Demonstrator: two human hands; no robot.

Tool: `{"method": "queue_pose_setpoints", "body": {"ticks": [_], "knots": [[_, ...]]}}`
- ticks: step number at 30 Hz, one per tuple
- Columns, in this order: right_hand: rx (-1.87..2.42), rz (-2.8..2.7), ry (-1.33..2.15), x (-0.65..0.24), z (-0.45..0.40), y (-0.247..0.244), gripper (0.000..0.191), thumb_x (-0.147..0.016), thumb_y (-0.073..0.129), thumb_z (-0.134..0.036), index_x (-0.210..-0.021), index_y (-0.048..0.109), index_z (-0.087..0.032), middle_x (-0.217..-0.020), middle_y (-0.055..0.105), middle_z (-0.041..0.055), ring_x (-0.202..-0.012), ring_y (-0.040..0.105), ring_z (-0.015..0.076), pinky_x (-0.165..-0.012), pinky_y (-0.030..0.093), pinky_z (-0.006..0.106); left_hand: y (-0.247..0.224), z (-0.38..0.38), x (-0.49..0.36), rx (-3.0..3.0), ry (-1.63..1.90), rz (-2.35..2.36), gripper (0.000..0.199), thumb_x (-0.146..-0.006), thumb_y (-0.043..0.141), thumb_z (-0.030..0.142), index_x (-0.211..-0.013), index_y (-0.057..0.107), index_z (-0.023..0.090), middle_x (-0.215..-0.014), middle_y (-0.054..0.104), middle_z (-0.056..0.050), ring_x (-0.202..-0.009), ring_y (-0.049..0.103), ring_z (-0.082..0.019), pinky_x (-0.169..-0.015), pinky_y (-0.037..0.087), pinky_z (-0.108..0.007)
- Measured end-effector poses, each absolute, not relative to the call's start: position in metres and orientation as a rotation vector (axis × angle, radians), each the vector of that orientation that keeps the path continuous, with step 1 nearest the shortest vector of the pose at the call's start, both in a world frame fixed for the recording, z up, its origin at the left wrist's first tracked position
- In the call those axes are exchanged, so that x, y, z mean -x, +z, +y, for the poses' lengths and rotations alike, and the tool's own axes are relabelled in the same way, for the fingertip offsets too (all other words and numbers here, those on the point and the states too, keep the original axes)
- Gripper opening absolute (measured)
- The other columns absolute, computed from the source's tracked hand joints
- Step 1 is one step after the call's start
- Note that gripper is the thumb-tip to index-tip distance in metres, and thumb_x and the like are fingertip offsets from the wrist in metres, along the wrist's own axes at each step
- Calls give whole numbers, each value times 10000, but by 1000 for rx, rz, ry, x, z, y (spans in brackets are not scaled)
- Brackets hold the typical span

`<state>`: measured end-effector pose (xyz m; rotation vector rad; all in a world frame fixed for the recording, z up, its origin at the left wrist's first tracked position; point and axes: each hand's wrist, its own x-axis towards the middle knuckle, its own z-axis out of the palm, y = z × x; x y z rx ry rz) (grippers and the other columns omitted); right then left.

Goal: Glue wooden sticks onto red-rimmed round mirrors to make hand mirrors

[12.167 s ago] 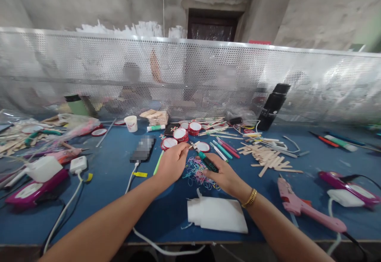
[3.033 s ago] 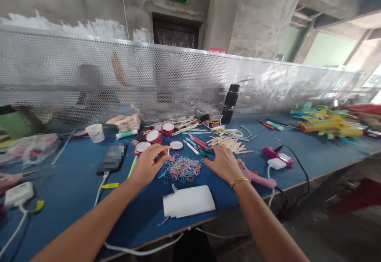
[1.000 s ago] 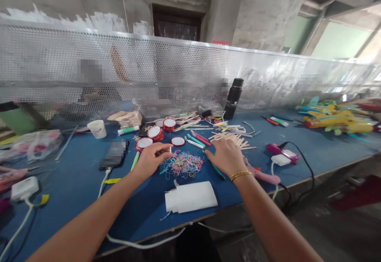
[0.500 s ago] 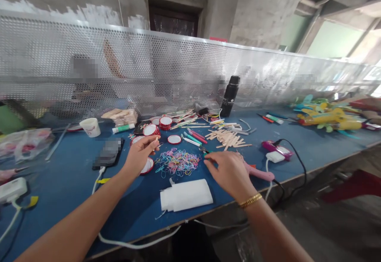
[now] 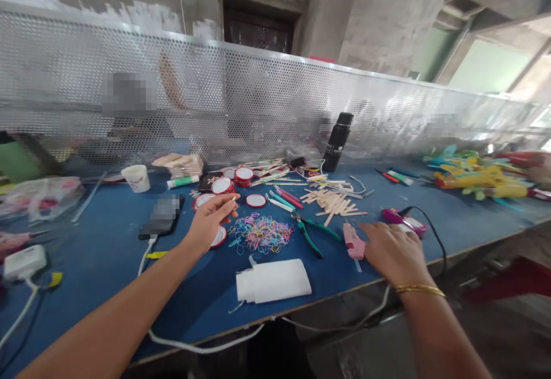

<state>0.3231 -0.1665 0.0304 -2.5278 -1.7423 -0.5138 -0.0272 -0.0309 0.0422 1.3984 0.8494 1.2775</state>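
Matt wood, smooth plastic and shiny metal around me.
My left hand [image 5: 214, 215] pinches a pale slip [image 5: 233, 198] that looks like bare wood, as do the matt sticks [image 5: 333, 204]; by my right hand [image 5: 394, 252], the pink glue gun [image 5: 353, 244] is smooth plastic. My bracelet [image 5: 419, 290] gleams like polished metal, the white bundle [image 5: 275, 281] looks like soft matt cloth, and the screen [image 5: 275, 92] is perforated, glinting metal.

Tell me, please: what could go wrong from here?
The small pale piece in the left hand could slip into the multicoloured pile of thin loops. The right hand at the pink plastic glue gun might brush its nozzle, possibly hot, or knock the open green-handled metal pliers beside it.
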Motion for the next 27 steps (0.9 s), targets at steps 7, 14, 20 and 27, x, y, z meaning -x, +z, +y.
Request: {"method": "queue_pose_setpoints", "body": {"ticks": [7,14,20,27], "knots": [[2536,-1906,-139,-348,-166,14,459,-803,476,-170,-1213,641,-294,-1161,695,92,-1010,656,305,-768,414,381,40,-32,29,-1143,1064,669,438,-637,839,358,-1005,745,141,-830,653,-44,-684,578,-90,-515,413,-159],[2548,-1927,-284,-351,-162,3,256,-798,469,-135,-957,666,-173,-1006,670,138,-893,666,288,-673,397,338,39,-33,29,-1107,1029,647,411,-673,823,317,-1018,735,113,-804,647,-41,-669,578,-83,-510,415,-160],[2053,-1812,-492,-354,-162,17,193,-742,556,-191,-919,617,-143,-884,638,121,-855,605,268,-706,424,336,38,-35,28,-1085,1008,623,407,-667,831,290,-1026,733,125,-815,639,-34,-671,570,-75,-522,411,-158],[1161,-1416,669,-271,-156,34,390,-872,597,-436,-1189,599,-208,-1145,651,111,-849,631,205,-672,475,297,34,-34,29,-1132,915,574,430,-656,848,278,-1050,736,148,-798,607,-23,-682,559,-70,-543,393,-160]]}}
